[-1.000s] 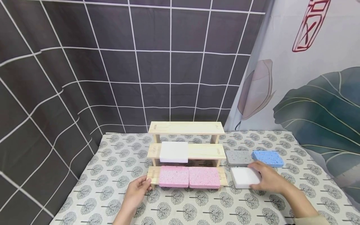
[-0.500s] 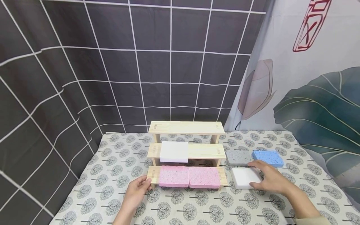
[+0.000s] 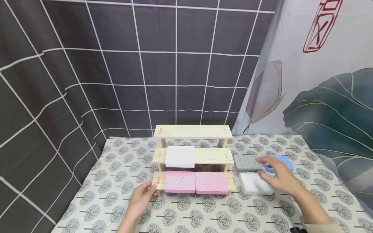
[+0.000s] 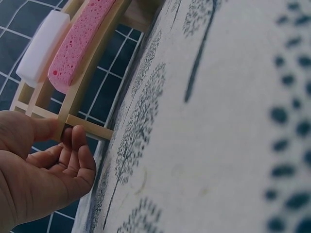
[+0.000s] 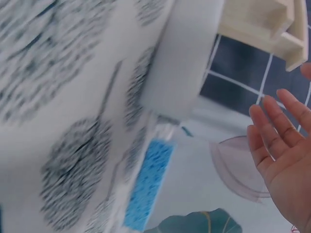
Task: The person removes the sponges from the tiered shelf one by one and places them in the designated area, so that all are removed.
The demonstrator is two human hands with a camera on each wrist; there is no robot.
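My left hand (image 3: 141, 199) pinches the left end of the lowest step of a three-step wooden rack (image 3: 158, 181), thumb on top, fingers curled beneath the edge (image 4: 68, 121). Two pink sponges (image 3: 180, 182) lie side by side on that step. A white sponge (image 3: 180, 157) sits at the left of the middle step. To the right of the rack, my right hand (image 3: 279, 176) hovers with spread, relaxed fingers and holds nothing. Under it on the table lies another white sponge (image 3: 254, 184). A grey sponge (image 3: 247, 163) and a partly covered blue sponge (image 3: 287, 161) lie just behind.
The rack's top step (image 3: 192, 131) bears nothing. A tree-patterned cloth (image 3: 116, 194) covers the table. Behind hang a dark gridded curtain (image 3: 157, 71) and, at the right, a light printed one (image 3: 291, 38).
My right hand has let go of the white sponge on the table and risen a little off it, toward the grey and blue sponges. My left hand keeps its hold on the rack.
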